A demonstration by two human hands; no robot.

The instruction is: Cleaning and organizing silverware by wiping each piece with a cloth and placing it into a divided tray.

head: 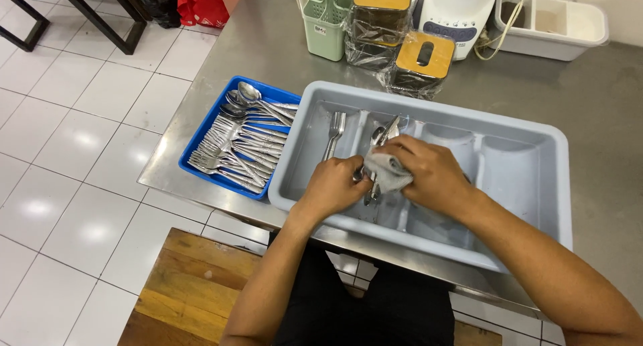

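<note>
Both my hands are over a grey divided cutlery tray (pixel 529 142) on a steel counter. My right hand (pixel 429 172) is closed on a grey cloth (pixel 386 170) wrapped around a bunch of spoons (pixel 385 133). My left hand (pixel 333 185) grips the handle end of those spoons. Two forks (pixel 335 131) lie in the tray's left compartment. To the left, a blue tray (pixel 201 135) holds several forks and spoons (pixel 244 142).
On the steel counter (pixel 603 85) behind the grey tray stand a green caddy (pixel 325 21), two wrapped boxes with yellow lids (pixel 423 58), a white appliance (pixel 459 8) and a white bin (pixel 552 24). A wooden stool (pixel 181 286) stands on the white tiled floor below.
</note>
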